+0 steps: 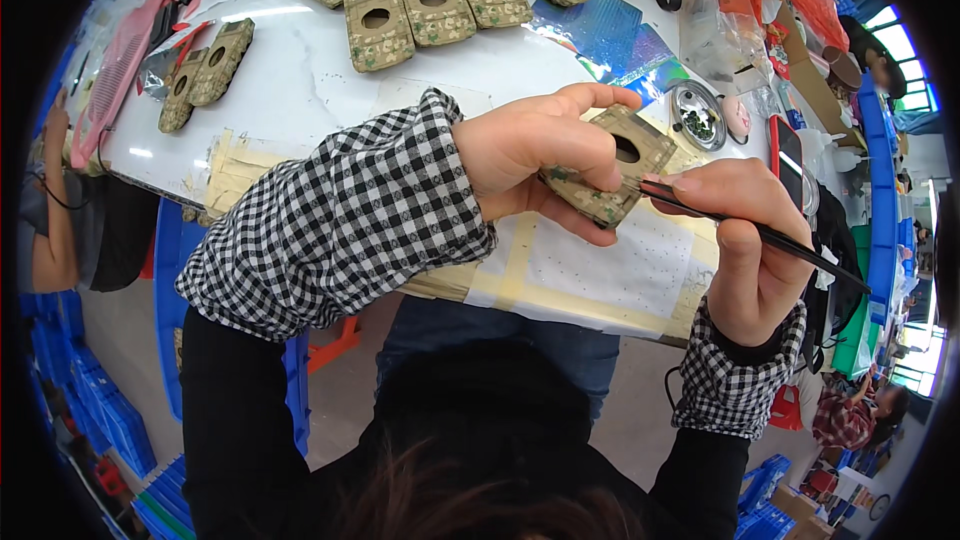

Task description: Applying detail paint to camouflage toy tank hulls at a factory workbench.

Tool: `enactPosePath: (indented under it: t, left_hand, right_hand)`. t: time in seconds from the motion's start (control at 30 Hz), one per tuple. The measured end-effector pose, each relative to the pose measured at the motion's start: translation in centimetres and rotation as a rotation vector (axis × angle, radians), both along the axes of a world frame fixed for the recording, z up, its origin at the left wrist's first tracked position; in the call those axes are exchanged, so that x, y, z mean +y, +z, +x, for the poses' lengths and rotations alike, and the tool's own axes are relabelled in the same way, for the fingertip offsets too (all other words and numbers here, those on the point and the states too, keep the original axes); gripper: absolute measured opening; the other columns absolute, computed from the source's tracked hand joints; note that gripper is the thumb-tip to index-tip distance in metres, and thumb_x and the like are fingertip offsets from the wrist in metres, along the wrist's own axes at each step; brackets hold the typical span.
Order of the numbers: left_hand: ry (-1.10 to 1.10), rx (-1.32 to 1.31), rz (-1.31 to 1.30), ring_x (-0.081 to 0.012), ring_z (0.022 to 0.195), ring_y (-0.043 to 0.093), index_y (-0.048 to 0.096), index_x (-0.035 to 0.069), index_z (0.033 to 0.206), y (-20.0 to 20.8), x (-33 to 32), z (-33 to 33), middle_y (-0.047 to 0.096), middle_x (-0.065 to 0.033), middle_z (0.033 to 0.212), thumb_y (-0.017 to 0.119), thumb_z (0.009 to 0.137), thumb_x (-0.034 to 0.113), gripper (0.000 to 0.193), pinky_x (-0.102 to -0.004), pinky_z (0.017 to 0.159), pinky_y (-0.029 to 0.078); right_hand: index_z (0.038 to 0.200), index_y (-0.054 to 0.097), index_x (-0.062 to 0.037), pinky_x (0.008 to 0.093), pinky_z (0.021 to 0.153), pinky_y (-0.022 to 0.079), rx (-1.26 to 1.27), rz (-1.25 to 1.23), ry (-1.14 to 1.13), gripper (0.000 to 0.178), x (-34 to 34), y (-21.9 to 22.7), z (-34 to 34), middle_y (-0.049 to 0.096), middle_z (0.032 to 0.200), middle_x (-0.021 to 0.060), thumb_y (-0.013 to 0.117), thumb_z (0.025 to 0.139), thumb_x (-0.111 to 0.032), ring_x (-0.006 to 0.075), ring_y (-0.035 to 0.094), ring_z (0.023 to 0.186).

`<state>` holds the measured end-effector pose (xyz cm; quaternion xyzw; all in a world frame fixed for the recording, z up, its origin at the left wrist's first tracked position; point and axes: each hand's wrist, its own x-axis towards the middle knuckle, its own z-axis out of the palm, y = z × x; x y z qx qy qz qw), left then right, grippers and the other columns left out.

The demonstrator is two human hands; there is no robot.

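Held over the near part of the table is a camouflage toy tank hull [640, 135] with a round hole in its top. My left hand [545, 145] grips it from the left, fingers and thumb around its sides. Black tweezers [770, 235] are pinched in my right hand [755, 250], their tips at the hull's near surface. Whether the tips hold a small part is too fine to make out. Beyond the hull, a round clear dish [698, 115] contains small dark green pieces. Under my hands lies a white dotted sheet [610, 265], edged with masking tape.
Several more camouflage hulls [433, 2] stand at the back, and two others [220, 62] at the left. Shiny blue film [600, 30], plastic bags [715, 30] and a red-edged phone [787, 150] lie toward the right. Another person's arm [57, 190] is at the far left.
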<state>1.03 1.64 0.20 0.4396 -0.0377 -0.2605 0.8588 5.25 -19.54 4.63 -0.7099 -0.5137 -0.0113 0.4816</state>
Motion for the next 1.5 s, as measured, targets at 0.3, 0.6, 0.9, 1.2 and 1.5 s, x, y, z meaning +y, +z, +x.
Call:
enactPosePath:
  t: [0.3,0.6,0.9,1.2,1.5]
  left_hand:
    - [0.007,-0.010,0.012,-0.0231,0.079,0.060,0.017,0.005,0.145,-0.17,-0.07,-0.01,0.053,-0.0168,0.114,0.054,0.072,0.009,0.082,-0.0349,0.069,0.054]
    - [-0.012,-0.015,-0.023,-0.0235,0.077,0.060,0.017,0.006,0.145,-0.62,-0.05,0.13,0.054,-0.0164,0.112,0.055,0.074,0.010,0.081,-0.0356,0.069,0.054]
    - [-0.009,-0.002,-0.061,-0.0248,0.079,0.061,0.017,0.006,0.145,-0.58,-0.12,0.22,0.054,-0.0168,0.114,0.058,0.074,0.012,0.082,-0.0372,0.069,0.055]
    - [-0.004,-0.002,-0.047,-0.0247,0.078,0.061,0.019,0.007,0.145,-0.68,-0.08,0.21,0.055,-0.0168,0.113,0.057,0.075,0.011,0.080,-0.0369,0.068,0.055]
    - [0.006,0.004,-0.032,-0.0239,0.080,0.062,0.021,0.008,0.144,-0.67,-0.04,0.20,0.054,-0.0157,0.113,0.057,0.074,0.010,0.079,-0.0361,0.068,0.056]
  right_hand:
    - [0.096,0.065,0.0041,0.0323,0.075,0.049,-0.017,-0.009,0.021,0.022,0.08,-0.03,0.08,0.067,0.089,0.0135,0.059,0.091,-0.017,0.0229,0.063,0.081]
    - [0.099,0.064,0.0044,0.0312,0.075,0.049,0.233,0.085,0.002,0.026,0.19,-0.28,-0.51,0.066,0.087,0.0134,0.054,0.095,-0.019,0.0211,0.062,0.083]
    - [0.096,0.065,0.0032,0.0323,0.076,0.047,0.153,0.023,-0.019,0.026,-0.08,-0.03,-0.31,0.068,0.088,0.0127,0.057,0.092,-0.021,0.0223,0.062,0.083]
    - [0.095,0.066,0.0035,0.0331,0.076,0.048,0.132,0.015,-0.026,0.026,0.08,-0.05,-0.42,0.068,0.088,0.0132,0.058,0.091,-0.021,0.0230,0.062,0.083]
    - [0.095,0.066,0.0040,0.0325,0.075,0.048,0.087,0.013,-0.014,0.025,0.08,-0.13,-0.25,0.067,0.088,0.0139,0.059,0.091,-0.019,0.0228,0.063,0.082]
